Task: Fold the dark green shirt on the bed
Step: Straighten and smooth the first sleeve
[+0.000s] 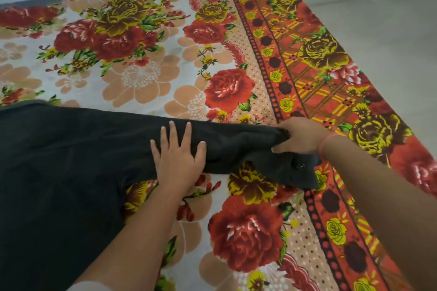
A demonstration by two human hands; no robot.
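dark green shirt (pixel 71 160), left part cut off, right hand (pixel 300 136) fingers hidden

The shirt (pixel 59 160) is dark green, almost black, and lies flat on the left side of the bed (pixel 142 54), its body running out of view. One sleeve (pixel 236 144) stretches right across the floral sheet, bunched where the right hand (pixel 300 137) grips it. The cuff (pixel 290 170) lies limp below, showing a small button (pixel 302 166). The left hand (pixel 179 160) presses flat on the sleeve.
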